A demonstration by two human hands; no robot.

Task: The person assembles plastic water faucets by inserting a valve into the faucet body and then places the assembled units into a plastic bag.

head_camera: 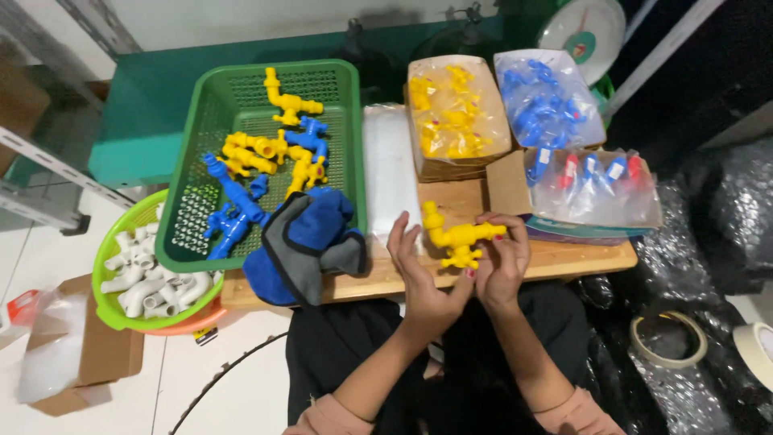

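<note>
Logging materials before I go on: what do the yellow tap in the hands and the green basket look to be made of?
Yellow tap: looks like moulded plastic, one solid colour with a slight gloss and no metal glint. Green basket: apparently rigid plastic too, with evenly perforated walls and a smooth, thick rim.

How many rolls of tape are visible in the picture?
2, both at lower right on the black plastic: one roll lying flat, another roll cut by the frame edge. Others may be hidden.
</note>
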